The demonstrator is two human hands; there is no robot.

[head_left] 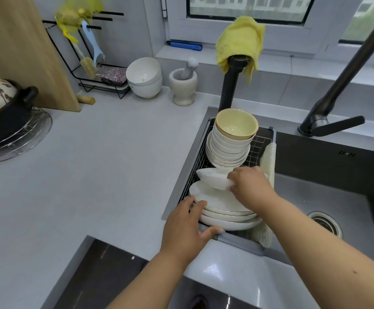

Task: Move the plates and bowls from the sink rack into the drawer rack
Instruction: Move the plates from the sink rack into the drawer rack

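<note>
Both hands are in at the sink rack (262,142), the wire basket set along the left edge of the sink, right against the table (97,166). The right hand (251,186) has its fingers curled over the rim of a small white dish (212,178), which sits tilted on top of the plate stack (224,208) at the near end of the rack. The left hand (187,224) is at the left side of that stack, fingers bent round the plate rims, thumb reaching along the near edge under the lowest plate. At the far end of the rack stands a leaning stack of white bowls (228,149) with a cream bowl (236,123) on top. A mesh cloth (268,157) hangs over the rack's right edge. Back on the table, two nested white bowls (145,78) and a stone mortar (182,85) stand near the wall.
</note>
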